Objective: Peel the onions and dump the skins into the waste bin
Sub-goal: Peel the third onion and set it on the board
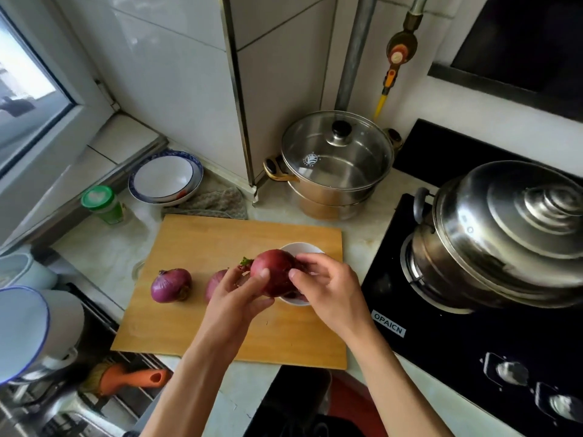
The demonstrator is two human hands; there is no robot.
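Both hands up over the cutting board (220,310), working one red onion (273,272) held just above a small white bowl (299,247). The left hand (235,298) cups the onion from below and the side, fingers curled round it, thumb pressed on the front; this looks like the steadying grip. The right hand (328,288) has its fingers curled onto the right side of the onion, thumb tip against the skin, likely picking at a skin edge to strip it. Whether a flake is already pinched, can't tell. A green sprout bit (246,262) sticks out at the onion's left end.

Holding it over the bowl makes sense: the skins can drop in there and be carried to the bin in one go. Something dark purple lies in the bowl under the right hand, probably skins, mostly hidden.

Count:
- Onions: three. One in the hands, one free-standing onion (171,285) on the board's left, one half-hidden onion (216,283) behind the left hand. Both on the board still look unpeeled.
- Small bowl on the board: one.
- Board: one, lying on the table (104,247).
- Pots: two, a glass-lidded pot (337,165) at the back, a steel pot (504,234) on the stove (441,357).
- Stacked dishes (165,176) by the window, a green-capped jar (102,205), a rag (211,201).

No waste bin in view. Early in the task, I'd judge.
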